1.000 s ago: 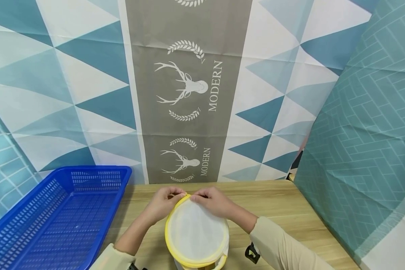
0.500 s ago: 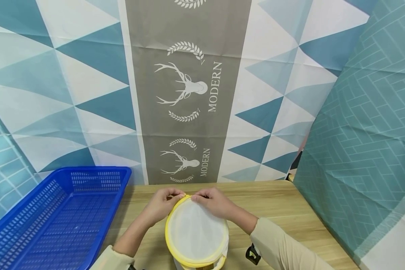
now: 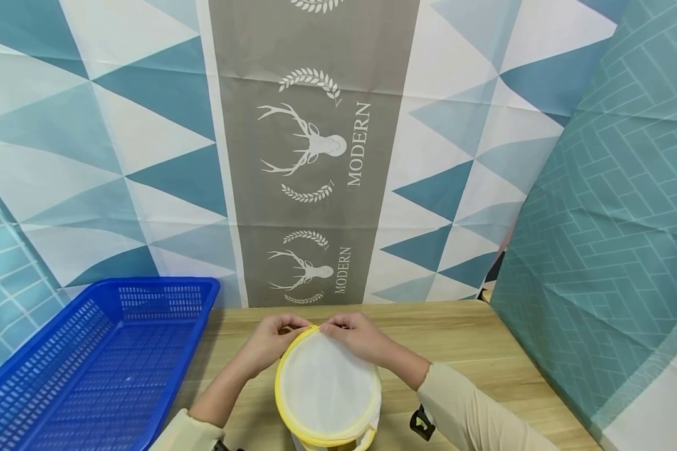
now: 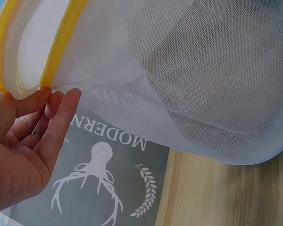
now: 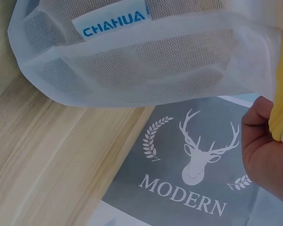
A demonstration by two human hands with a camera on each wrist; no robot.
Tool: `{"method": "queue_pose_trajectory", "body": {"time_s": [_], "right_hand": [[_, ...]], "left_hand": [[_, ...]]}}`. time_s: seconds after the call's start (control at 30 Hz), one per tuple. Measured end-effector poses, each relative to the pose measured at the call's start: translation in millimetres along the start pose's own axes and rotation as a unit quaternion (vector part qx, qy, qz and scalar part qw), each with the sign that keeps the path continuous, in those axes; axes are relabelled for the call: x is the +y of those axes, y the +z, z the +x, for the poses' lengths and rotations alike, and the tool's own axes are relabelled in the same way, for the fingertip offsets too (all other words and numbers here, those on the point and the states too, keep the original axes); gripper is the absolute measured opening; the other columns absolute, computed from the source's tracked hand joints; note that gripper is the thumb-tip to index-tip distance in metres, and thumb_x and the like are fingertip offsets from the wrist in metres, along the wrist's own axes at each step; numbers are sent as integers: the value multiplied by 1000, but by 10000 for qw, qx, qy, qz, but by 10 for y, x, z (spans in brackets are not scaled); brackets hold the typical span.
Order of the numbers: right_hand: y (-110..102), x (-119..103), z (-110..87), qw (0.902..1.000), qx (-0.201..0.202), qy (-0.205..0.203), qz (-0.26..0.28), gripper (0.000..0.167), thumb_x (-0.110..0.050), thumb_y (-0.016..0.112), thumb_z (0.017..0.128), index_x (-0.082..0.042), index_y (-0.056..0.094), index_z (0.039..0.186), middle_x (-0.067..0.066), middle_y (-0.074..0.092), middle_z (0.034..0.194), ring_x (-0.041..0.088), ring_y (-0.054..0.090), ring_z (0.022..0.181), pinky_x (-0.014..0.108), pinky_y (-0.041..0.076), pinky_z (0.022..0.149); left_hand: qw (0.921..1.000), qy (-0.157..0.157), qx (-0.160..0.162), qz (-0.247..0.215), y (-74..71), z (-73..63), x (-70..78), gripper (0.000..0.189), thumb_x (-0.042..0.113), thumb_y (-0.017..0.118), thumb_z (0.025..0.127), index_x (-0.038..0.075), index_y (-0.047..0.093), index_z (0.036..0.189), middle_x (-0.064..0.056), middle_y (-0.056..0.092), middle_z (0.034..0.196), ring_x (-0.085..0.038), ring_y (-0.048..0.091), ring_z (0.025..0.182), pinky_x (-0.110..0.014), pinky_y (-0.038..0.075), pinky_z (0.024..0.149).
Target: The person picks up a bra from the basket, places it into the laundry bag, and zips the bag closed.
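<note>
A white mesh laundry bag (image 3: 328,385) with a round top and yellow trim (image 3: 281,401) stands on the table, close to the person. At the far side of the rim, the left hand (image 3: 272,341) pinches the yellow edge between thumb and fingers. Just to its right, the right hand (image 3: 362,339) grips the same edge, thumb on top. In the left wrist view the bag's mesh side (image 4: 212,80) spreads beside the left hand (image 4: 26,146). A white label (image 5: 112,20) reading CHAHUA shows on the mesh in the right wrist view. What lies inside the bag is unclear.
A blue plastic basket (image 3: 200,338) with perforated walls stands left of the bag. The wooden table (image 3: 457,338) ends at a patterned cloth backdrop (image 3: 310,200). Teal cloth (image 3: 609,263) hangs along the right side.
</note>
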State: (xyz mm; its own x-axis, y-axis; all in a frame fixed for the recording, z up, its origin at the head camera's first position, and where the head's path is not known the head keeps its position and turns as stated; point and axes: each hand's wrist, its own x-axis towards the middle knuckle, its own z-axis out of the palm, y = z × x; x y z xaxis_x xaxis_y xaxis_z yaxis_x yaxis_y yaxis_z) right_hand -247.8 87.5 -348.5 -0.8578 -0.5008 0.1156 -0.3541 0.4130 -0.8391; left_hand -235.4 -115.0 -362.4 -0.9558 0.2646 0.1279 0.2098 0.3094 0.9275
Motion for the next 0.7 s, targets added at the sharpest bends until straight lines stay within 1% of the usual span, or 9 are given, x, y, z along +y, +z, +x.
{"method": "queue_pose_trajectory", "body": {"time_s": [0.2, 0.37, 0.53, 0.7], "right_hand": [[-17, -12, 20, 9995, -269, 15, -180, 30, -32, 52, 96, -10, 67, 110, 6, 66, 100, 8, 56, 81, 21, 48, 69], [-34, -14, 20, 9989, -372, -83, -286, 29, -32, 52, 96, -11, 69, 107, 5, 67, 98, 8, 58, 80, 21, 49, 68], [-40, -29, 1, 9990, -332, -137, -254, 28, -30, 52, 96, -10, 70, 104, 6, 68, 95, 8, 57, 76, 21, 48, 64], [-37, -28, -11, 9990, -240, -142, -339, 29, -31, 52, 96, -10, 71, 103, 6, 68, 95, 8, 56, 74, 21, 48, 62]], "left_hand": [[9998, 49, 130, 139, 17, 8, 20, 21, 17, 60, 91, -1, 66, 100, -11, 68, 95, -13, 61, 76, -26, 52, 64], [9993, 18, 300, 224, 50, 17, 34, 17, 14, 60, 91, 0, 66, 97, -10, 67, 90, -13, 60, 73, -26, 51, 62], [9988, -38, 417, 256, 76, 11, 43, 13, 12, 60, 90, 2, 67, 95, -8, 67, 88, -13, 60, 72, -25, 51, 62], [9984, 98, 422, 355, 72, -7, 47, 12, 12, 60, 90, 2, 67, 93, -7, 67, 85, -14, 58, 72, -24, 49, 63]]}}
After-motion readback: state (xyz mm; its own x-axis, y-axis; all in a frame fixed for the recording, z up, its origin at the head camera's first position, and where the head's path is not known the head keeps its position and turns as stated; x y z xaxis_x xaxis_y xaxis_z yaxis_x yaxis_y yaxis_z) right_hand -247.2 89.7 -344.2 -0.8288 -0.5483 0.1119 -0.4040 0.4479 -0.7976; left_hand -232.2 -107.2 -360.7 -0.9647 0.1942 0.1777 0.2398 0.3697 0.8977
